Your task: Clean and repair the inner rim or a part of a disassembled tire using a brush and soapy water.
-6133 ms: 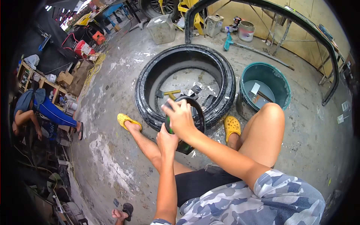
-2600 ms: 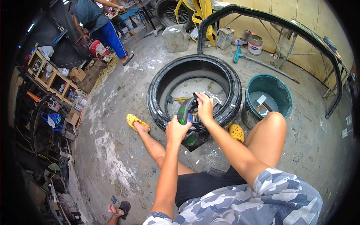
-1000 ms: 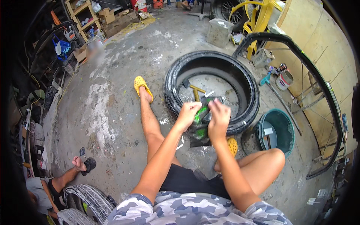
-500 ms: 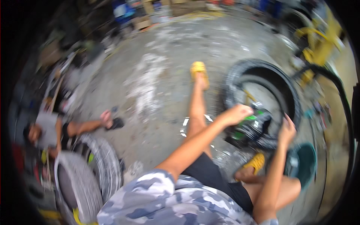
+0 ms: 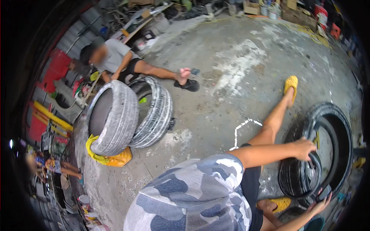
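Note:
A small black tyre (image 5: 296, 179) stands upright inside a large black tyre (image 5: 341, 123) that lies flat on the concrete floor at the right. My left hand (image 5: 306, 148) reaches across my knee, its fingers curled over the top of the small tyre. At the lower right edge, my right hand (image 5: 320, 205) has its fingers spread against the small tyre's lower rim. I sit in a camouflage shirt with yellow clogs (image 5: 291, 82) on my feet. What lies behind the small tyre is hidden.
Another person (image 5: 115, 63) sits on the floor at the upper left behind two grey tyres (image 5: 115, 119) that lean together on a yellow cloth (image 5: 110, 158). A black sandal (image 5: 187, 84) lies near that person's foot. Clutter lines the left and far walls.
The view has swung further left, bringing the seated person and the two leaning tyres into the picture. The green tool seen earlier between my hands no longer shows. Both hands stay at the small tyre.

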A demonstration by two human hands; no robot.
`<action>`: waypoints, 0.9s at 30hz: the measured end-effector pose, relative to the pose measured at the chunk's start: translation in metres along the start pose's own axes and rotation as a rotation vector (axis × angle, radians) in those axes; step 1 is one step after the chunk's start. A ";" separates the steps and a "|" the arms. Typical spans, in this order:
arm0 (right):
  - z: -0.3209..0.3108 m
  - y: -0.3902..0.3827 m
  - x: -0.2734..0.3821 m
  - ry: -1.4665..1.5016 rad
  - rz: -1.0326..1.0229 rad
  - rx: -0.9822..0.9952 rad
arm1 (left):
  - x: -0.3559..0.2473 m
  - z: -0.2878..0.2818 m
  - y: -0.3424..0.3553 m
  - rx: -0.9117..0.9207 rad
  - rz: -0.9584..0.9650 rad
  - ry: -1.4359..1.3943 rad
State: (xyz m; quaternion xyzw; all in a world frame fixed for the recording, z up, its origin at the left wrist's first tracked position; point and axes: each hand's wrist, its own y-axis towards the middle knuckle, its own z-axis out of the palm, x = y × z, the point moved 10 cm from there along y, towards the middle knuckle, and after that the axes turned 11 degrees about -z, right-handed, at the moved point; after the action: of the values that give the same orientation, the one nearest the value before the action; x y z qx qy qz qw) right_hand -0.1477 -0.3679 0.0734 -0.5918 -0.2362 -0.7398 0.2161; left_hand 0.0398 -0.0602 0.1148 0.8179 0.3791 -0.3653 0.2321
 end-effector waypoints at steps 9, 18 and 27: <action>0.085 -0.062 -0.001 0.064 0.115 0.047 | 0.087 0.014 0.006 -0.207 0.038 0.135; 0.105 -0.114 -0.001 -0.131 -0.130 -0.056 | 0.083 0.025 -0.006 -0.304 -0.082 0.003; 0.100 -0.122 -0.027 0.051 -0.162 -0.243 | 0.047 0.017 -0.001 -0.204 0.063 0.009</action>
State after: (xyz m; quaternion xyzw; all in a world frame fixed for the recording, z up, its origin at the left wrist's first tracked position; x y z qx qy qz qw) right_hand -0.1379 -0.2092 0.0542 -0.5737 -0.1863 -0.7926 0.0886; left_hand 0.0532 -0.0496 0.0683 0.8033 0.3893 -0.3135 0.3238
